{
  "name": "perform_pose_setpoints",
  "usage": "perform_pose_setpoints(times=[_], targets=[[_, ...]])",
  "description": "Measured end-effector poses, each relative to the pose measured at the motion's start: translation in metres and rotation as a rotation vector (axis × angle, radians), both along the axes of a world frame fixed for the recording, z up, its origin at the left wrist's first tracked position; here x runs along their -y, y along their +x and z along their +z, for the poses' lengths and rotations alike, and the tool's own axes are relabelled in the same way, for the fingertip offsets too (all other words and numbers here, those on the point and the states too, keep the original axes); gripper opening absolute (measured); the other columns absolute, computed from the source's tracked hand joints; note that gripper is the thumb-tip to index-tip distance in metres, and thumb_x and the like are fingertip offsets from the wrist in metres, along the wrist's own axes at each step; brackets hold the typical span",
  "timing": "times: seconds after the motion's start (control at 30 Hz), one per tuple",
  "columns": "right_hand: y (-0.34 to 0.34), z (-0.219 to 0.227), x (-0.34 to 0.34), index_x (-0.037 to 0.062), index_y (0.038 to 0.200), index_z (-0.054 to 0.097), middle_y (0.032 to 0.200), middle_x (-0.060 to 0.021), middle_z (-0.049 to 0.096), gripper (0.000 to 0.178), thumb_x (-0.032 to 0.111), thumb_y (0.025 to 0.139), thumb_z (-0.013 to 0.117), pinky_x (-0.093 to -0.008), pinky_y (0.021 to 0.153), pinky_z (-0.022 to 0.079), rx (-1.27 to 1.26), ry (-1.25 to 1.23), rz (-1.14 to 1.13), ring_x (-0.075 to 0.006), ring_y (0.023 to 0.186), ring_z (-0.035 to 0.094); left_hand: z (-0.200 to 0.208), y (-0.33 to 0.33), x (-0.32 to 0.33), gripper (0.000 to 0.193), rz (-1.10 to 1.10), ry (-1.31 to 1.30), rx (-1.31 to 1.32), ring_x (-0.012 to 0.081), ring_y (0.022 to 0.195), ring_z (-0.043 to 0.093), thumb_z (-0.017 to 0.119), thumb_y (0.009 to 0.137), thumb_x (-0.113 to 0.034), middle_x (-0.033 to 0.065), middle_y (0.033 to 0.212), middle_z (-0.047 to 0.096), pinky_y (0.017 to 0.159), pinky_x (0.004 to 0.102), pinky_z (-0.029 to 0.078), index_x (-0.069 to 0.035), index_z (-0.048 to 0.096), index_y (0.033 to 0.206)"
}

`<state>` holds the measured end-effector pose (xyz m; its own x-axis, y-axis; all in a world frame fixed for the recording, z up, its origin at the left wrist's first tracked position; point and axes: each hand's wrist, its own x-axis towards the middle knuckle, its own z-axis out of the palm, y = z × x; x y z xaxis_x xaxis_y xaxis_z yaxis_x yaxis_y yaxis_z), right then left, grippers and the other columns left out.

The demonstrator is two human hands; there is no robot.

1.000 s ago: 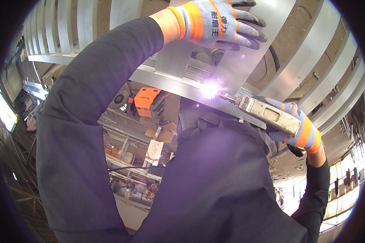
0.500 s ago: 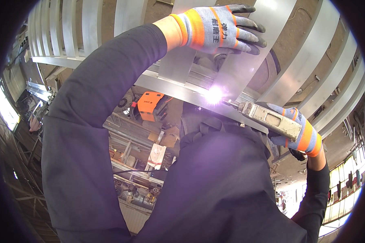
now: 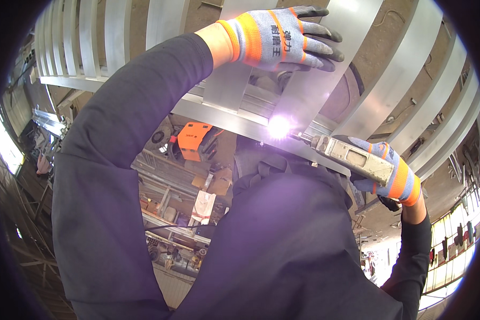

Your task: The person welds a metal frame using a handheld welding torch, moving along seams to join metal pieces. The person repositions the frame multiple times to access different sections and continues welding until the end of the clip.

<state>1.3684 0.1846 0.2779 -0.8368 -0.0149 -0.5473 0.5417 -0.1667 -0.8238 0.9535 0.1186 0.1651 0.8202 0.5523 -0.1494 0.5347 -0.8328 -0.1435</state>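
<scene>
My right hand [image 3: 401, 176], in a grey and orange glove, is closed around a welding torch [image 3: 357, 160] with a boxy, worn, light-coloured body. Its nozzle points left at a glaring white-violet spot [image 3: 278, 127], where a wide metal slat [image 3: 317, 85] meets a long crosswise rail [image 3: 224, 117]. The glare hides the joint itself. Farther up the same slat, my left hand [image 3: 282, 40] lies flat in a matching glove, its dark-coated fingers stretched out over the metal with nothing gripped.
More slats [image 3: 400, 77] run in a row to both sides, with gaps between them. Below the rail stands an orange-covered machine [image 3: 193, 140]. Metal lengths [image 3: 168, 173], a pale box [image 3: 203, 207] and a dark cable [image 3: 181, 226] lie farther down.
The scene has shifted slightly left in the picture. Both hands keep their pose, and the glare still burns at the torch tip by the slat's end.
</scene>
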Motion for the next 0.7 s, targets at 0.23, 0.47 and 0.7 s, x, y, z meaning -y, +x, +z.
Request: perform_pose_setpoints(times=[0.23,0.47,0.7], targets=[[-0.003,0.003,-0.003,-0.0025,0.158,0.071,0.112,-0.0158,0.085,0.072,-0.001,0.087,0.084,-0.0379,0.089,0.063,0.005,0.011,0.035,-0.0324,0.089,0.075,0.035,0.009,-0.005,0.067,0.01,-0.214,0.089,0.0218,0.183,0.03,0.055,0.124,-0.027,-0.0006,0.198,0.036,0.155,0.0495,0.019,-0.023,0.04,0.189],[0.002,0.006,-0.002,-0.0027,0.159,0.07,0.113,-0.016,0.084,0.073,-0.001,0.087,0.084,-0.038,0.089,0.063,-0.021,0.08,0.059,-0.0336,0.089,0.076,0.008,0.018,-0.016,0.046,0.017,-0.035,0.324,0.022,0.174,0.047,0.068,0.118,-0.036,-0.008,0.183,0.058,0.151,0.0586,0.027,-0.029,0.07,0.163],[0.004,0.008,-0.005,-0.0007,0.16,0.07,0.105,-0.0158,0.082,0.075,0.0,0.087,0.083,-0.0381,0.086,0.062,0.034,0.081,0.117,-0.0354,0.084,0.073,-0.018,0.015,-0.002,0.04,0.098,-0.253,0.611,0.0222,0.168,0.054,0.071,0.115,-0.035,-0.0096,0.176,0.065,0.15,0.0623,0.029,-0.03,0.078,0.154]])
